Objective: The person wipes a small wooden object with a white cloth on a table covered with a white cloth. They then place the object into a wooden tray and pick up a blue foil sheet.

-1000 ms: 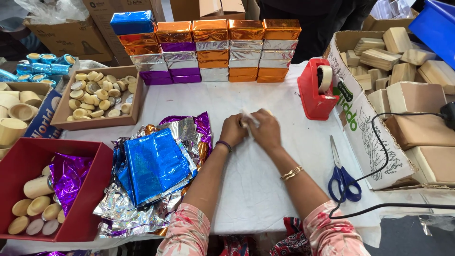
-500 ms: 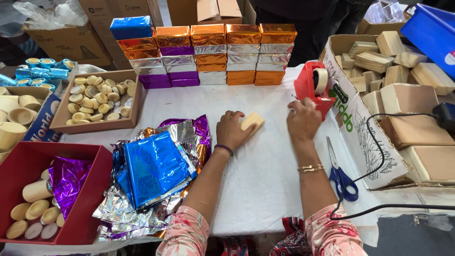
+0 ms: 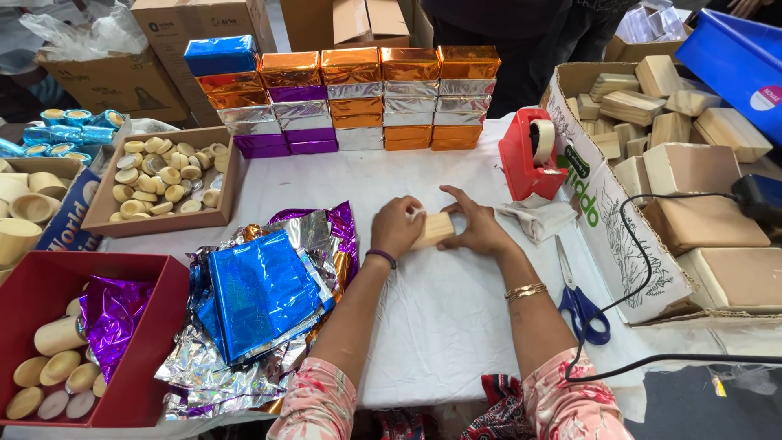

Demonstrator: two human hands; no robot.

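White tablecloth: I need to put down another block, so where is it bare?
Bare cloth lies before the wrapped foil boxes, behind both hands, and near the front edge between the forearms, bordered by the scissors. The foil sheets crowd the left; the tape dispenser and crumpled paper crowd the right.

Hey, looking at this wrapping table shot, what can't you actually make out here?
- Head view: most of the wooden block, covered by the left hand and right hand.
- Head view: the red tray, cut off by the left edge.
- Head view: the lower foil sheets, buried under the blue one.
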